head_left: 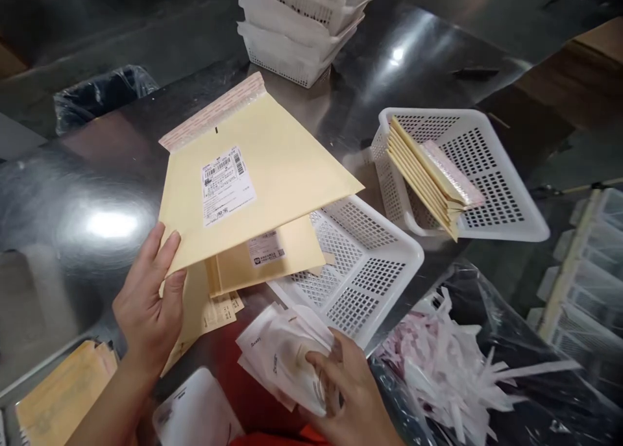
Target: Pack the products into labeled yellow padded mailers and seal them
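My left hand (150, 297) grips the near corner of a yellow padded mailer (292, 147) between thumb and fingers. The mailer is tilted up, with a printed label facing me and its pink-striped adhesive flap unfolded at the far end. Beneath it, another labelled mailer (296, 245) partly covers a white perforated basket (413, 258). Low in front of me, my right hand (357, 387) is closed on several small white packets (272, 348) with faint printing. A white pouch (197, 413) lies between my forearms.
To the right, a second white basket (511, 180) holds a row of padded mailers (418, 173). Stacked baskets (285, 50) stand at the back of the shiny table. Paper strips (438, 368) fill a black bag at lower right. Brown envelopes (68, 394) lie lower left.
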A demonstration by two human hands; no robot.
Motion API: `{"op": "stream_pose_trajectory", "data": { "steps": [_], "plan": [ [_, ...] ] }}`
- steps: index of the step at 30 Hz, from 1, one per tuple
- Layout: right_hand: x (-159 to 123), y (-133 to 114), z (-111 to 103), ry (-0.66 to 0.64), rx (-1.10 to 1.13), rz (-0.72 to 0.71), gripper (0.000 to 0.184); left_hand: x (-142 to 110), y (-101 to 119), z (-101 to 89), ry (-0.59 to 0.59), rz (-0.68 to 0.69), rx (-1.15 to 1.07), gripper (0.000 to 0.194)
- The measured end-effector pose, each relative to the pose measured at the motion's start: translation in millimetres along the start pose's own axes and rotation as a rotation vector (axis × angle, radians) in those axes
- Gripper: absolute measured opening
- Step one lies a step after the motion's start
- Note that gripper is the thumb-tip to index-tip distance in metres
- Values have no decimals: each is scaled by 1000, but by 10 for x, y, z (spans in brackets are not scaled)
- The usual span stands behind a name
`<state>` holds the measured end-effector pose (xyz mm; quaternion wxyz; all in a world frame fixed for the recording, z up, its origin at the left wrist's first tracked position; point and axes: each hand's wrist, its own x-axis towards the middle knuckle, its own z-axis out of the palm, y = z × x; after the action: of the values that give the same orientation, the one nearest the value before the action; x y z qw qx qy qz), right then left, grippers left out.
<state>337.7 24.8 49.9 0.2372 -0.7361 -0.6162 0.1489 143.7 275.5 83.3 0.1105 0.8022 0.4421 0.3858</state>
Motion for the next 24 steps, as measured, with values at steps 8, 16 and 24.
{"op": "stream_pose_trajectory", "data": {
  "steps": [8, 16, 24],
  "plan": [
    [-35, 37, -41, 19, -43, 47, 40, -116, -79, 71, -8, -19, -31, 51],
    [-189, 85, 57, -20, -17, 111, 47, -400, -163, 355, -216, 160, 138, 46],
    [-160, 46, 85, 34, -75, 57, 47, -698, -293, 591, -373, 429, 295, 59]
  ]
}}
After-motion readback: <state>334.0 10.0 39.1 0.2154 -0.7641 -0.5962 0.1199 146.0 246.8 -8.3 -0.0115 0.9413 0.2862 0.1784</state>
